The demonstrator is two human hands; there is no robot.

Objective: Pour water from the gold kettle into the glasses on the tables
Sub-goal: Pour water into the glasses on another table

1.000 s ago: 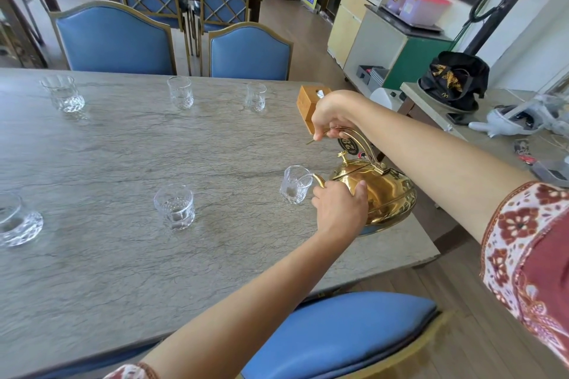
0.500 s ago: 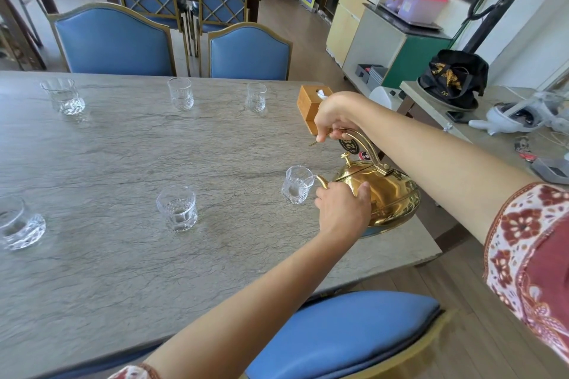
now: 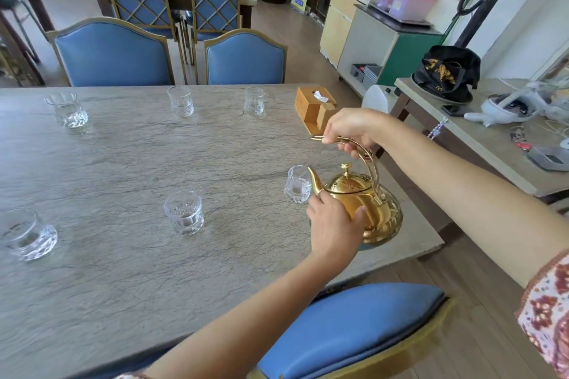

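The gold kettle (image 3: 374, 209) hangs over the right end of the grey stone table (image 3: 123, 271). My right hand (image 3: 351, 129) is closed around its arched handle. My left hand (image 3: 334, 226) presses against the kettle's near side, below the spout. The spout tip sits right at the rim of a small clear glass (image 3: 297, 184). Several more glasses stand on the table: one in the middle (image 3: 184, 212), one at the near left (image 3: 26, 234), and three along the far side (image 3: 66, 109) (image 3: 180, 101) (image 3: 254, 101).
A wooden tissue box (image 3: 314, 109) stands behind my right hand. Blue chairs (image 3: 114, 54) line the far side; one blue seat (image 3: 348, 326) is near me. A side table (image 3: 492, 144) to the right holds a black bag and clutter.
The kettle has come back toward upright, its lid now level and the spout lifted at the glass's rim. Both hands keep their hold.
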